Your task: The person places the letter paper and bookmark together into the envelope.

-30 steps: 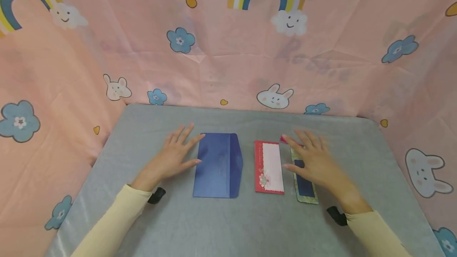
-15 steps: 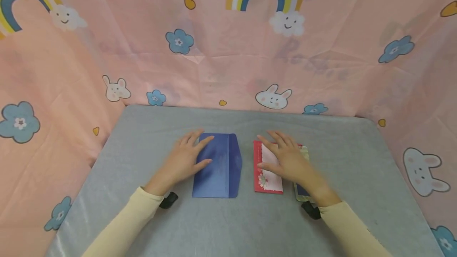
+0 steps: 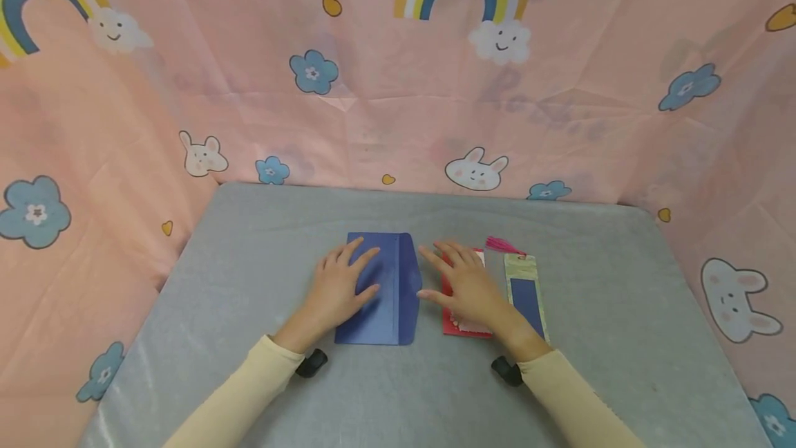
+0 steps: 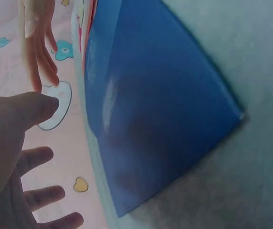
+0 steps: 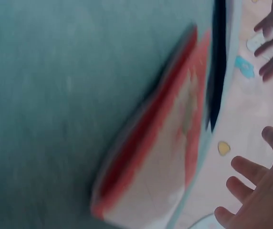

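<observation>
A blue envelope [image 3: 373,320] lies on the table with its flap unfolded to the right. Above its left half my left hand [image 3: 338,289] hovers, fingers spread and holding nothing; in the left wrist view a gap shows between that hand and the envelope [image 4: 165,95]. To the right is a red and white card with a flower print [image 3: 457,327], partly covered in the head view by my right hand [image 3: 469,289]. That hand is raised over the card, its fingers spread. In the right wrist view the card [image 5: 151,167] looks folded, its edges slightly apart.
Right of the card lies a green and blue bookmark [image 3: 525,289] with a pink tassel [image 3: 502,245] at its top. A grey cloth covers the table [image 3: 398,399]. Pink printed fabric [image 3: 367,123] hangs behind and at both sides.
My right hand has moved left from over the bookmark to over the card, uncovering the bookmark and tassel. My left hand has shifted right over the envelope. The paper items stay in place.
</observation>
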The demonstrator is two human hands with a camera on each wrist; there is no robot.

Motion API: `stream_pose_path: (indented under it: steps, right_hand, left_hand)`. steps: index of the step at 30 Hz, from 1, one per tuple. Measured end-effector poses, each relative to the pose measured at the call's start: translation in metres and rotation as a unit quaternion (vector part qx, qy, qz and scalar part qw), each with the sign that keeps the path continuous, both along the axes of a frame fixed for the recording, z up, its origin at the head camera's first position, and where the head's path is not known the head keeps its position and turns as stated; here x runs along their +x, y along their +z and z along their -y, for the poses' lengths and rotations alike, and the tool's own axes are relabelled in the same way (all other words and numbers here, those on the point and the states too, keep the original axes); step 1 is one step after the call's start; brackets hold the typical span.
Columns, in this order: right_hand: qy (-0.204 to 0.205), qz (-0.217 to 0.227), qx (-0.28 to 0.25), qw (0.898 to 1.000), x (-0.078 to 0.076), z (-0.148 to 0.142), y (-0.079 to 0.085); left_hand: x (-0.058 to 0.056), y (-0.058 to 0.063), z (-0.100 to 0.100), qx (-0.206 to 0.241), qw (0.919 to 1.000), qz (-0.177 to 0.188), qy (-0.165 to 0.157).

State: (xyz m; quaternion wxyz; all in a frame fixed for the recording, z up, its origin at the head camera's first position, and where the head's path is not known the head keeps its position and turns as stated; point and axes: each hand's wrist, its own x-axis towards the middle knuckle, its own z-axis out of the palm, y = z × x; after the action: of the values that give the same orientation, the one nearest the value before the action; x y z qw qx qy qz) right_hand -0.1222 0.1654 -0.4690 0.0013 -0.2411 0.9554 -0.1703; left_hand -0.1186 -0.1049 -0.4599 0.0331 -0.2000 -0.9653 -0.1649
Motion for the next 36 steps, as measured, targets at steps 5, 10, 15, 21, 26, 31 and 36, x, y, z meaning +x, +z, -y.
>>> stream_pose_path:
  steps: [5, 10, 15, 21, 26, 31, 36]
  right_hand:
    - [0.008, 0.013, -0.006, 1.000, 0.002, 0.009, -0.009]
    - [0.016, -0.017, 0.000, 1.000, 0.001, 0.017, -0.019]
    - [0.024, -0.032, 0.013, 0.999, 0.002, 0.023, -0.022]
    - [0.024, -0.026, 0.027, 0.999, 0.001, 0.027, -0.023]
    - [0.023, -0.018, 0.042, 0.999, 0.003, 0.029, -0.023]
    - [0.028, -0.011, 0.048, 0.998, 0.003, 0.031, -0.021]
    - [0.029, -0.012, 0.040, 0.999, 0.003, 0.033, -0.019]
  left_hand:
    - [0.003, -0.007, -0.007, -0.005, 1.0000, 0.002, 0.001]
    - [0.004, -0.017, -0.015, -0.023, 0.9997, 0.010, 0.006]
    - [0.004, -0.023, -0.021, -0.033, 0.9991, 0.021, 0.015]
    - [0.004, -0.025, -0.026, -0.042, 0.9982, 0.036, 0.024]
    - [0.004, -0.027, -0.029, -0.049, 0.9975, 0.044, 0.025]
    - [0.004, -0.027, -0.032, -0.049, 0.9967, 0.058, 0.029]
    - [0.005, -0.026, -0.034, -0.059, 0.9955, 0.065, 0.035]
